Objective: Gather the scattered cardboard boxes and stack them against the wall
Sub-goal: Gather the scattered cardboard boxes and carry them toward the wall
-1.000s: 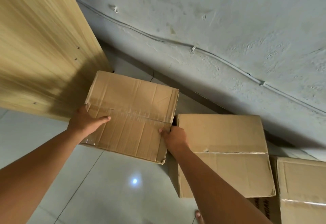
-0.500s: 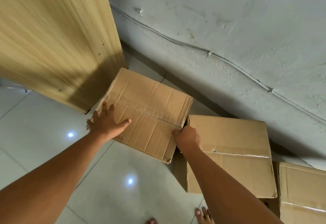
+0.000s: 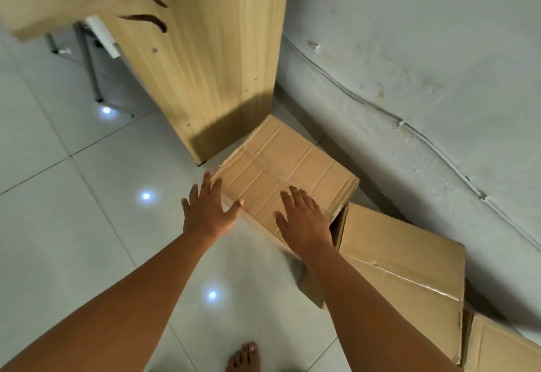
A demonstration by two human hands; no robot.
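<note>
Both hands [image 3: 257, 216] spread flat over cardboard box [image 3: 287, 166] near wall [image 3: 424, 64].

place: plain room | tiled floor [image 3: 73, 225] | plaster wall [image 3: 424, 49] | wooden desk [image 3: 210, 64]

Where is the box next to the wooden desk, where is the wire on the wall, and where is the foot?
box [image 3: 288, 168], head view, middle of its taped top.
wire [image 3: 433, 145], head view, a stretch running along the wall.
foot [image 3: 244, 358], head view, on its toes.
</note>
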